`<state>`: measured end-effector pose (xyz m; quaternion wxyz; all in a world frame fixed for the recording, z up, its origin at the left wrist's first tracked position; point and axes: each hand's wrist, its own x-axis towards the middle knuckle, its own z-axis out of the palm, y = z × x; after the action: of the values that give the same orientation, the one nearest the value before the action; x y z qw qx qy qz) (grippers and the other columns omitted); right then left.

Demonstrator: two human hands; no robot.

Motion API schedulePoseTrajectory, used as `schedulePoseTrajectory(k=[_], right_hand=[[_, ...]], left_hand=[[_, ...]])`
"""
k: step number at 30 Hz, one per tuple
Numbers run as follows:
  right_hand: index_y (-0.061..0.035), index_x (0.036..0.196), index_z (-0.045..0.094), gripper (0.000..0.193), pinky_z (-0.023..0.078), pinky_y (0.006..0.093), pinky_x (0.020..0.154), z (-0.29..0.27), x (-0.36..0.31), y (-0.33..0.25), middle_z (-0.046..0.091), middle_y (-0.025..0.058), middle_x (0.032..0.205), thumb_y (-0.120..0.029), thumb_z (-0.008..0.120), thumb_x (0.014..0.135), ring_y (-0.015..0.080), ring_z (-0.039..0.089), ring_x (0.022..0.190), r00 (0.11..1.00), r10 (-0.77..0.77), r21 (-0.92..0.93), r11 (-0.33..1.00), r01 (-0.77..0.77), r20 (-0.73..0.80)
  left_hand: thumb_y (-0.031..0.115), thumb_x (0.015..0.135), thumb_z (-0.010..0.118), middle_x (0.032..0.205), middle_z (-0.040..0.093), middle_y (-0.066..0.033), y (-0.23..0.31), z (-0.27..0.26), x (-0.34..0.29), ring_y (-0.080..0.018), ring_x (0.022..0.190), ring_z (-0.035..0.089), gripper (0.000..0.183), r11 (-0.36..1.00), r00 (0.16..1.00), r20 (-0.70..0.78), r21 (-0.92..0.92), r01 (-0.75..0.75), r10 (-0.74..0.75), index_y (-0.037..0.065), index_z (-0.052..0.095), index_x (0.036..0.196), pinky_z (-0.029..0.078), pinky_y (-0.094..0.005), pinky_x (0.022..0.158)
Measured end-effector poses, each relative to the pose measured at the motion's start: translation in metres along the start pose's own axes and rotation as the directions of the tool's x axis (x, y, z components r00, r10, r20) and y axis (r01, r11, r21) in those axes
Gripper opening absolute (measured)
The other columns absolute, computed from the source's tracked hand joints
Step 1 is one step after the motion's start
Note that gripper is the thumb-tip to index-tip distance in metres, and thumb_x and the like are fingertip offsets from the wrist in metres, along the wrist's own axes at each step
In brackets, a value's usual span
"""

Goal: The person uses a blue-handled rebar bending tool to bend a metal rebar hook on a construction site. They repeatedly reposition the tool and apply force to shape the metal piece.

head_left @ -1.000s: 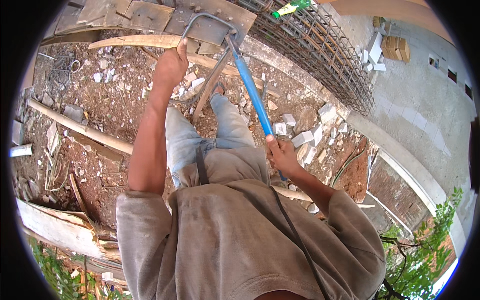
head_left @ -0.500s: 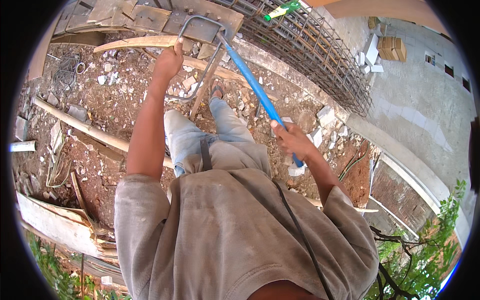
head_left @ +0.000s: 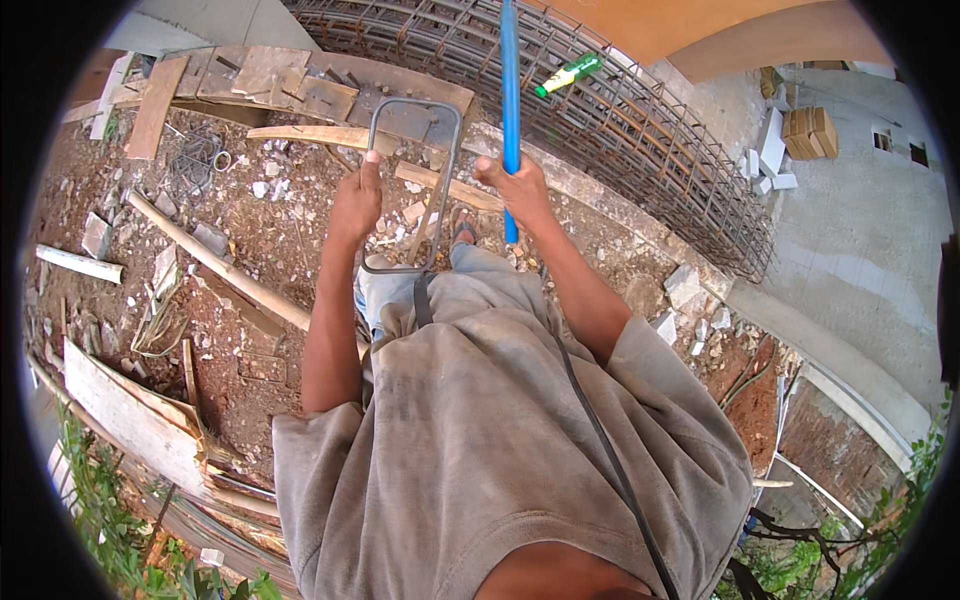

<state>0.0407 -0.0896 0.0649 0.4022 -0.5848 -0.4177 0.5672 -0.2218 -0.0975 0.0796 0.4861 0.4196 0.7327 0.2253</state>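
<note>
My left hand (head_left: 355,203) is closed around one long side of a grey steel bar bent into a rectangular loop (head_left: 453,165). The loop stands in front of me, its top overlapping the edge of a worn wooden bench (head_left: 425,118). To its right, my right hand (head_left: 520,190) grips a blue pipe (head_left: 511,95) near the lower end. The pipe points up and away from me, apart from the loop, and its far end is cut off by the top of the picture.
A long rebar cage (head_left: 650,150) lies behind the bench, with a green bottle (head_left: 570,74) on it. Rubble and a wooden pole (head_left: 215,258) cover the ground at left. A cardboard box (head_left: 809,133) stands on concrete at far right.
The blue pipe has come away from the bench and swung from a slant to nearly upright. My right hand moved forward and left with it. My left hand brought the loop slightly nearer.
</note>
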Motion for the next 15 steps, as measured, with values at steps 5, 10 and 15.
schedulePoseTrajectory(k=[5,10,15], right_hand=[[0.0055,0.091,0.061,0.03,0.061,0.0357,0.072,0.047,0.038,-0.037,0.07,0.0181,0.084,-0.024,0.069,0.093,0.0241,0.072,0.078,0.98,-0.02,0.161,0.987,-0.012,0.199],[0.0082,0.095,0.06,0.028,0.063,0.0363,0.067,0.066,0.033,-0.05,0.069,0.0224,0.088,-0.019,0.067,0.094,0.0279,0.073,0.076,0.975,0.061,0.28,0.952,-0.122,0.216],[0.01,0.093,0.063,0.028,0.062,0.0356,0.063,0.113,0.02,-0.05,0.069,0.0224,0.085,-0.018,0.067,0.095,0.0292,0.073,0.075,0.976,0.087,0.471,0.865,-0.174,0.2]], left_hand=[[0.055,0.102,0.043,0.058,0.034,0.0086,0.021,-0.009,-0.041,-0.0047,0.047,0.029,0.051,0.959,0.994,0.056,-0.262,0.104,-0.092,0.013,0.052,0.075,0.023,-0.0249,0.042],[0.063,0.098,0.046,0.062,0.045,0.0044,0.017,-0.043,-0.054,-0.0064,0.048,0.036,0.058,0.738,0.978,0.201,-0.652,0.174,-0.054,0.009,0.054,0.079,0.028,-0.0249,0.041],[0.089,0.077,0.044,0.136,0.051,-0.0271,-0.01,-0.063,-0.043,-0.0386,0.124,0.053,0.116,0.666,0.762,0.58,-0.693,0.276,0.288,-0.004,0.037,0.146,0.042,-0.0548,0.104]])
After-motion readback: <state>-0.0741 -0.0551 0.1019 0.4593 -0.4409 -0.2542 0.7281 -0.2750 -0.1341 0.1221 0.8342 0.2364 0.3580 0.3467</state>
